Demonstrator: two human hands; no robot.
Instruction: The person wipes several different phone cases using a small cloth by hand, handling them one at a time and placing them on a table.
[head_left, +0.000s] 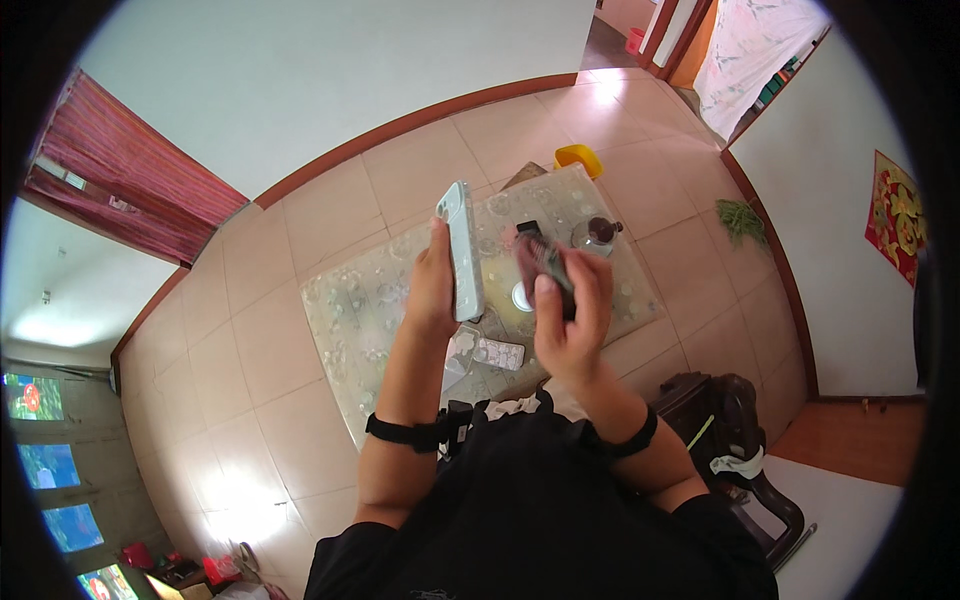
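Note:
In my left hand (433, 281) a smartphone in a pale blue case (465, 262) stands on edge, camera end away from me. To the right, my right hand (576, 319) grips a dark, blurred object (551, 277), reddish on its left side; I cannot tell what it is. Both hands are above a low table with a clear patterned cover (352, 315). Beneath them on the table lie a patterned phone case (500, 354), a clear case-like piece (461, 349), a white round item (523, 296) and a small black object (528, 226).
A glass vessel with a dark lid (596, 234) stands near the table's far right corner. Beyond it is a yellow container (579, 160). A dark wooden chair (739, 420) is at my right, and green stalks (741, 221) lie by the wall.

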